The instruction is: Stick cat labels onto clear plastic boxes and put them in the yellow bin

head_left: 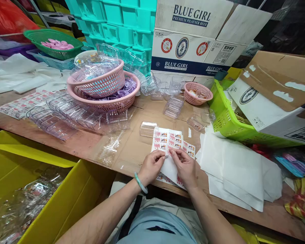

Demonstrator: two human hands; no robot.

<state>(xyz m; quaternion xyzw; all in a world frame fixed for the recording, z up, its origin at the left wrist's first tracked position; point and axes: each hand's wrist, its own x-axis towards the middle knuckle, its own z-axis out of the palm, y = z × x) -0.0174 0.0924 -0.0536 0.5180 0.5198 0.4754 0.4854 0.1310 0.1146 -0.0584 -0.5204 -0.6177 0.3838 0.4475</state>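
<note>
A sheet of small cartoon cat stickers (175, 137) with pink print lies in front of me, its lower part bare white backing. My left hand (153, 165), with a pale green bangle on the wrist, is closed in a pinch at the sheet's left side. My right hand (185, 166) pinches at the sheet's middle, thumb and fingertips together beside a pink sticker. The fingertips of both hands nearly meet. More sticker sheets (189, 148) lie underneath. Just beyond the sheet rests a clear plastic case (147, 129).
Pink baskets (101, 101) hold clear and purple parts; clear plastic covers (51, 117) lie left. A small pink basket (198, 94) stands behind. White backing papers (234, 166) and a lime crate (226, 115) are right. A yellow bin (66, 196) stands below the table's left edge.
</note>
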